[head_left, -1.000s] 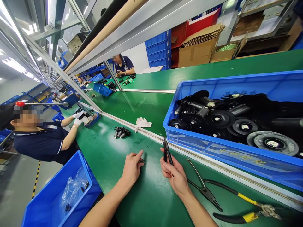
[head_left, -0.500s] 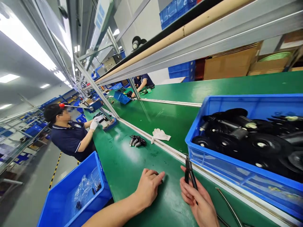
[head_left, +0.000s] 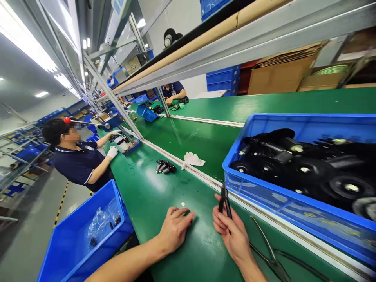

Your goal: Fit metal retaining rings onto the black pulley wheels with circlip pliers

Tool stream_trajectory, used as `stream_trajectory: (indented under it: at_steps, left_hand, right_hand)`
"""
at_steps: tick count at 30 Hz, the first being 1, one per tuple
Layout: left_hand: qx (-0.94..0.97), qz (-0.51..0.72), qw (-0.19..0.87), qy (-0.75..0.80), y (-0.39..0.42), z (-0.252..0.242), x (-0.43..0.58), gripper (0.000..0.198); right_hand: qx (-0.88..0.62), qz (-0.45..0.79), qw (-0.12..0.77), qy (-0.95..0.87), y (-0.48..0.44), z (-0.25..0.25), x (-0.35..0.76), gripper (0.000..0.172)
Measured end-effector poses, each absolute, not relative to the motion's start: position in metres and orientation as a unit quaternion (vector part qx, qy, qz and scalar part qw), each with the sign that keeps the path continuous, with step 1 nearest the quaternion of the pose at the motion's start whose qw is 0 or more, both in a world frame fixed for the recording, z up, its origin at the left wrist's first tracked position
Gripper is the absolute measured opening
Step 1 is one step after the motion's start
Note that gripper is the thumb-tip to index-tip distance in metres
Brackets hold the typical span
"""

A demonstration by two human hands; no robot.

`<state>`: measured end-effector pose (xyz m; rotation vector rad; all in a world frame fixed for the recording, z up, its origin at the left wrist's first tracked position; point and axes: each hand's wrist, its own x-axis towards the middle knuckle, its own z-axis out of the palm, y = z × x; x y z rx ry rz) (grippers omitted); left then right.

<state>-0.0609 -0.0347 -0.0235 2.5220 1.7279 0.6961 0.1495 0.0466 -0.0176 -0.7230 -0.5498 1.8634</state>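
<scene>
The person's left hand (head_left: 175,230) is resting palm down on the green tabletop (head_left: 152,192) in the lower middle of the frame, its fingers curling in with the tips pressing on the surface. Whether that grip is closing on anything cannot be told, since the fingertips are hiding whatever lies under them. Just to its right, the right hand (head_left: 232,234) is holding small black pliers (head_left: 225,199) upright, its grip closing around the handles while the dark tips are pointing up toward the metal rail along the tabletop edge. A small white ring (head_left: 182,204) is lying on the tabletop just above the left hand, apart from it. Long-handled pliers (head_left: 273,263) are lying flat at the lower right, beside the right wrist. A blue crate (head_left: 279,211) is filling the right side of the frame, holding black wheels and cylinders. Further up the tabletop, a cluster of small black parts (head_left: 164,167) is sitting near a white glove (head_left: 192,159). At the lower left, a blue bin (head_left: 70,250) is holding a clear plastic bag (head_left: 100,225). A co-worker (head_left: 78,164) in a dark shirt and white gloves is working at the left.
</scene>
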Motion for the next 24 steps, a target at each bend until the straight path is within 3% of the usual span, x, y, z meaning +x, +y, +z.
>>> stream_trajectory:
  at_steps: [5,12,17,21,24]
  left_hand:
    - [0.728,0.331,-0.027,0.600,-0.054,-0.039,-0.070,0.061]
    - [0.732,0.329,0.060,0.593,-0.045,-0.042,-0.067,0.044]
    - [0.676,0.405,0.103,0.608,-0.046,-0.044,-0.069,0.045]
    - [0.587,0.490,0.146,0.627,-0.035,-0.062,-0.071,0.043]
    - [0.569,0.521,0.174,0.613,-0.024,-0.066,-0.073,0.045]
  right_hand:
    - [-0.293,0.766,0.506,-0.268,0.046,-0.021,0.150,0.057]
    - [-0.338,0.709,0.501,-0.362,0.039,-0.015,0.138,0.066]
    - [-0.343,0.640,0.503,-0.469,0.001,0.044,0.132,0.070]
    - [-0.305,0.603,0.453,-0.581,-0.032,0.108,0.154,0.042]
    - [-0.291,0.577,0.417,-0.639,-0.051,0.154,0.179,0.037]
